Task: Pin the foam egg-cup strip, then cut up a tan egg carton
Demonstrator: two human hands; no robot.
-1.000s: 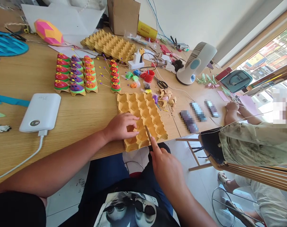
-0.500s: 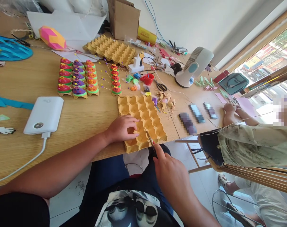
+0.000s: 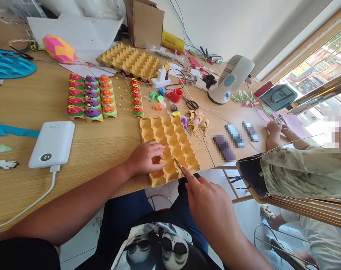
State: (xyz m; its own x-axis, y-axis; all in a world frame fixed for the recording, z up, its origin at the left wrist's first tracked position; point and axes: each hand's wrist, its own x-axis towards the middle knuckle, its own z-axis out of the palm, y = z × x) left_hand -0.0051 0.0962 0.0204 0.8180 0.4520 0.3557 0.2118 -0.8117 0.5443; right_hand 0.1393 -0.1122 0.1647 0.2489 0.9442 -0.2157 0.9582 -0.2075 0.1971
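A yellow cardboard egg tray [image 3: 173, 139] lies at the table's front edge, its near side jutting slightly past the wood. My left hand [image 3: 146, 156] is on the tray's left part, thumb and curled fingers closed over a ridge and holding it down. In my right hand [image 3: 207, 195] is a slim knife [image 3: 179, 164], its handle mostly hidden in my grip. The forefinger stretches along its back, and the blade's tip touches the tray between cups.
Painted egg-carton strips [image 3: 92, 98] stand behind on the left. A white power bank [image 3: 52, 144] with a cable lies left of my arm. Scissors [image 3: 191, 103], a red cup [image 3: 175, 96] and a fan [image 3: 229, 80] stand beyond the tray. A person [image 3: 294, 165] sits at the right.
My view has shifted slightly. The knife tip remains at nearly the same spot on the tray, and my left hand keeps its hold.
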